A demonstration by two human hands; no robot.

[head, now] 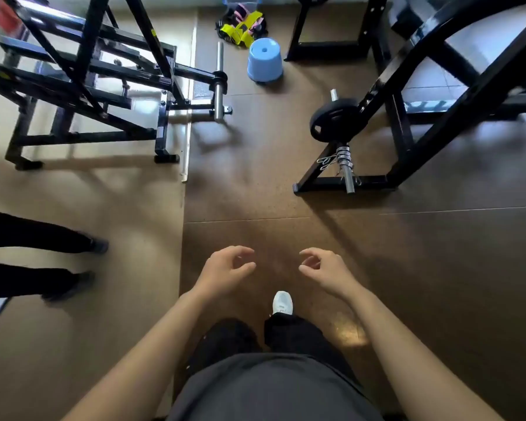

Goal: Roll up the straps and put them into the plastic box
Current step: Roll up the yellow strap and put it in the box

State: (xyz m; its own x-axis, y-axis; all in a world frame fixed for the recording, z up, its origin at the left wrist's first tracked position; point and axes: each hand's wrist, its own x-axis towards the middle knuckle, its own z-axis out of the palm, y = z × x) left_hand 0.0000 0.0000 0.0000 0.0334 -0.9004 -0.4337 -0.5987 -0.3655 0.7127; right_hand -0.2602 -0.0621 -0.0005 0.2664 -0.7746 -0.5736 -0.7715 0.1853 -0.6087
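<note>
Both hands are held out empty in front of the body, left hand [225,270] and right hand [324,268] loosely curled. In the head view the straps [240,27] lie in a tangled yellow, pink and black heap on the floor well ahead, between a blue stool [264,60] and the plastic box [242,0]. They look light and limp, likely to snag, so one free end seems the place to grip.

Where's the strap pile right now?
Head view, top centre: the straps lie heaped between the blue stool and the plastic box at the frame's top edge.
</note>
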